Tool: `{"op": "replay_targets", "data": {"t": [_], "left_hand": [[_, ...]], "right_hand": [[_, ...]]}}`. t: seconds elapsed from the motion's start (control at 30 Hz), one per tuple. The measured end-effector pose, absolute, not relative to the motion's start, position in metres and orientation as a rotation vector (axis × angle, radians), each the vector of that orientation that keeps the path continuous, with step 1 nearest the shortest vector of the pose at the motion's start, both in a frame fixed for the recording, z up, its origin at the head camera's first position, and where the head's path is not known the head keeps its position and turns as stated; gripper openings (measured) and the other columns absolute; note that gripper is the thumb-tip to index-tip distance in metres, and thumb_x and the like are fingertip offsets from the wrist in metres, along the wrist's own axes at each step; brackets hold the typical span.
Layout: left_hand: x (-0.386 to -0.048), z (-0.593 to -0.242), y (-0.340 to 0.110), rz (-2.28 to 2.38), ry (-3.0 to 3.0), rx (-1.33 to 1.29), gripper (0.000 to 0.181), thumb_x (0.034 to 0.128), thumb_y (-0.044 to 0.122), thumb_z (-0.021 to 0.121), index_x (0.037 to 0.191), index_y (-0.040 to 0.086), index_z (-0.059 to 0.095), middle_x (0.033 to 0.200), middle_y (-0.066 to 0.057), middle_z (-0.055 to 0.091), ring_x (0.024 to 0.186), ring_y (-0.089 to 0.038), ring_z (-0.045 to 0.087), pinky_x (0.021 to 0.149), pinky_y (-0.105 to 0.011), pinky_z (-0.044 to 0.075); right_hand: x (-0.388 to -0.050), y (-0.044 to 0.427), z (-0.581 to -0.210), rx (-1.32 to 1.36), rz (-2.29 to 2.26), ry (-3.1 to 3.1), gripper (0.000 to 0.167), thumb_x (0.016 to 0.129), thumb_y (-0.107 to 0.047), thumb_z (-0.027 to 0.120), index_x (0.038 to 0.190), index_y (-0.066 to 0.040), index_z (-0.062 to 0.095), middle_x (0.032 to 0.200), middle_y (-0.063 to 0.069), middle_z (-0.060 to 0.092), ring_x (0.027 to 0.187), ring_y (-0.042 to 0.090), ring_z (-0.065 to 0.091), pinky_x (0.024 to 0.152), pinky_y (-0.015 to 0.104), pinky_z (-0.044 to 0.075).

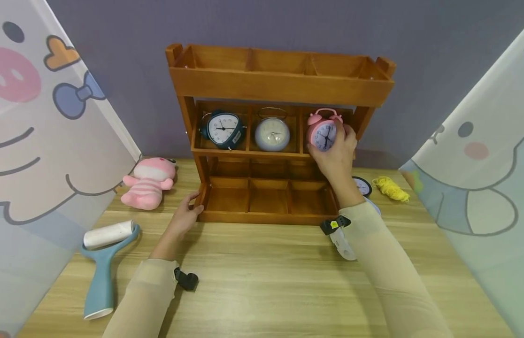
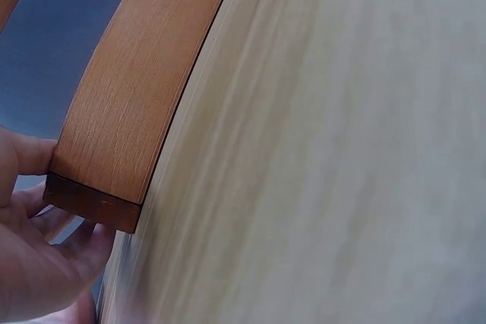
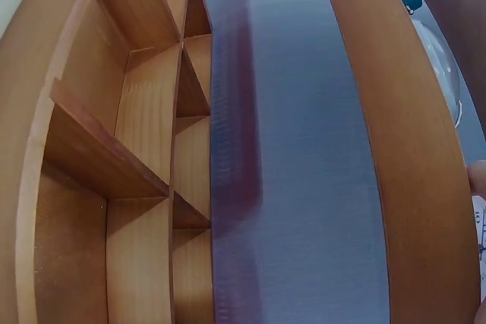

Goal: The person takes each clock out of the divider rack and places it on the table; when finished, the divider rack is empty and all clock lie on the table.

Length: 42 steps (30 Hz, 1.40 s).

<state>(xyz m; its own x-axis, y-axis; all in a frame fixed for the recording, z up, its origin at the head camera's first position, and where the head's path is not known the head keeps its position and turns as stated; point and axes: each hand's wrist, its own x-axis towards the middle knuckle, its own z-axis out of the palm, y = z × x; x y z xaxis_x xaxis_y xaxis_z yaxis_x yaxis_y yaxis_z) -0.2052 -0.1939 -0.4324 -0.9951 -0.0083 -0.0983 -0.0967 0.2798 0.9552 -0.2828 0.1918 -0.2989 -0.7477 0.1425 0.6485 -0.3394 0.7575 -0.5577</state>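
A brown wooden shelf rack (image 1: 279, 87) with three tiers of compartments stands on the table. My left hand (image 1: 187, 217) holds its lower left corner; in the left wrist view the thumb and fingers (image 2: 89, 252) are around the end of the front board (image 2: 137, 96). At the middle tier's right compartment, my right hand (image 1: 340, 152) grips a pink twin-bell alarm clock (image 1: 323, 134), fingers over its right side and thumb at its lower edge. Beside it in that tier stand a pale round clock (image 1: 272, 134) and a tilted dark teal alarm clock (image 1: 222, 129).
Left of the rack lie a pink striped plush toy (image 1: 148, 183) and a blue-handled lint roller (image 1: 102, 272). Near my right forearm are a black-rimmed clock (image 1: 363, 186), a white object (image 1: 344, 246) partly hidden by the sleeve, and a yellow yarn bundle (image 1: 390, 188).
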Motion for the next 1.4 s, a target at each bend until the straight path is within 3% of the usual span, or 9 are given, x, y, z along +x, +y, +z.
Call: {"op": "replay_targets", "data": {"t": [0.57, 1.07, 1.4], "left_hand": [[-0.207, -0.431, -0.193, 1.834, 2.446, -0.090, 0.057, 0.1029, 0.006, 0.044, 0.154, 0.002, 0.020, 0.155, -0.026, 0.018, 0.134, -0.044, 0.030, 0.102, -0.055, 0.033], [-0.205, -0.429, -0.195, 1.817, 2.467, -0.097, 0.057, 0.1030, 0.007, 0.044, 0.154, 0.002, 0.019, 0.154, -0.027, 0.020, 0.133, -0.044, 0.030, 0.102, -0.056, 0.032], [-0.204, -0.430, -0.194, 1.814, 2.468, -0.090, 0.057, 0.1030, 0.007, 0.044, 0.154, 0.001, 0.019, 0.154, -0.026, 0.019, 0.133, -0.044, 0.030, 0.103, -0.056, 0.032]], "right_hand": [[-0.281, 0.196, -0.293, 0.189, 0.945, -2.079, 0.081, 0.074, -0.035, 0.078, 0.145, -0.011, 0.046, 0.136, 0.023, 0.039, 0.125, 0.038, 0.030, 0.099, 0.048, 0.031], [-0.252, 0.201, -0.282, 0.277, 0.980, -2.100, 0.087, 0.071, -0.036, 0.077, 0.145, -0.003, 0.045, 0.132, 0.026, 0.041, 0.122, 0.038, 0.033, 0.097, 0.049, 0.031], [-0.228, 0.210, -0.293, 0.328, 0.995, -2.196, 0.084, 0.073, -0.031, 0.079, 0.145, -0.006, 0.046, 0.133, 0.026, 0.041, 0.121, 0.039, 0.033, 0.093, 0.054, 0.033]]}}
